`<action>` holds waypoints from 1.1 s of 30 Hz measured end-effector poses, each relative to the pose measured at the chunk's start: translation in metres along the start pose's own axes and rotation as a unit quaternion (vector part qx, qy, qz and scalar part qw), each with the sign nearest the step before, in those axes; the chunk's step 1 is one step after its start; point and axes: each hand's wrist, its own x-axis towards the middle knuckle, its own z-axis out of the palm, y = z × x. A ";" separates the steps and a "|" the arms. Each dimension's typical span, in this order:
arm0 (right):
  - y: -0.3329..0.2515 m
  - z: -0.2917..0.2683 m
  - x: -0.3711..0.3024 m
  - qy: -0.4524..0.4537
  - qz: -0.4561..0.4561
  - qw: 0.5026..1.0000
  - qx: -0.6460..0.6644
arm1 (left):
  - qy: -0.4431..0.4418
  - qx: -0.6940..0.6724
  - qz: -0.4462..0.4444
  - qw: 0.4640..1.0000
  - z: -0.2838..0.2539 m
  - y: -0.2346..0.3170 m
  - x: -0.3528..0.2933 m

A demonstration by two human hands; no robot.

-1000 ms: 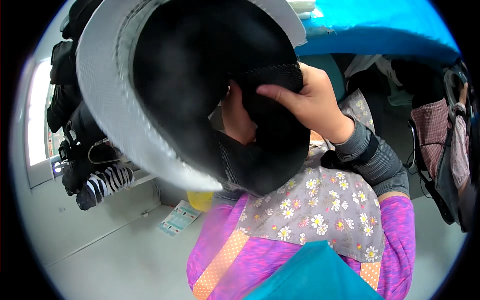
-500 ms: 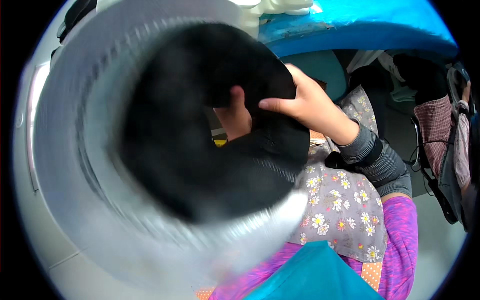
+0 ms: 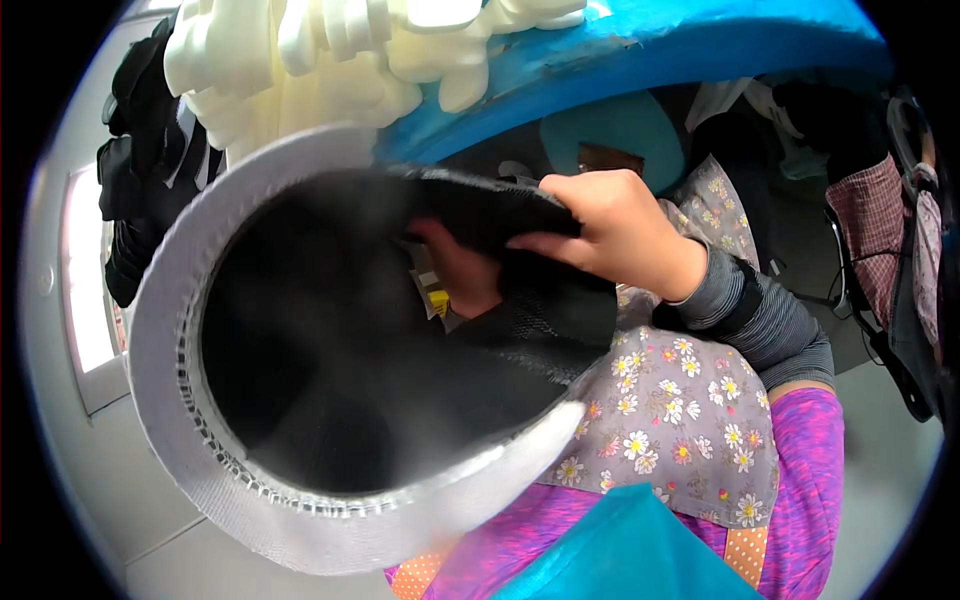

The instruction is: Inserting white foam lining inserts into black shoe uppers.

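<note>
Close to the camera is a large, ring-like black fabric piece (image 3: 300, 400) that looks like a shoe upper, with a light grey border (image 3: 300, 540) and a row of stitches around its opening. My right hand (image 3: 620, 235) pinches its right edge, thumb on the black inner side and fingers folded over the outside. Through the gap in the middle my left hand (image 3: 468, 275) shows, its thumb against the black fabric; its other fingers are hidden behind the piece. Part of the black inside is blurred.
White foam-like pieces (image 3: 340, 70) are piled at the top beside a blue-covered surface (image 3: 640, 50). Black fabric items (image 3: 150, 150) hang at the left. A flowered apron (image 3: 660, 420) covers my lap. Another person's checked sleeve (image 3: 865, 240) shows at the far right.
The fabric piece has tilted and moved lower and farther from the camera, uncovering the white pieces and hanging black items. My right hand keeps its grip, shifted slightly; my left thumb has tipped leftward.
</note>
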 end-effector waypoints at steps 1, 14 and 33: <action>-0.003 0.000 0.000 0.003 0.002 1.000 -0.001 | -0.028 -0.007 0.005 1.000 -0.003 0.001 0.000; 0.016 -0.001 0.020 0.021 0.004 1.000 -0.022 | -0.166 0.164 0.114 0.966 -0.035 -0.012 0.011; 0.006 0.013 0.011 -0.017 -0.126 0.992 -0.026 | 0.055 -0.013 -0.022 0.998 -0.003 0.027 -0.004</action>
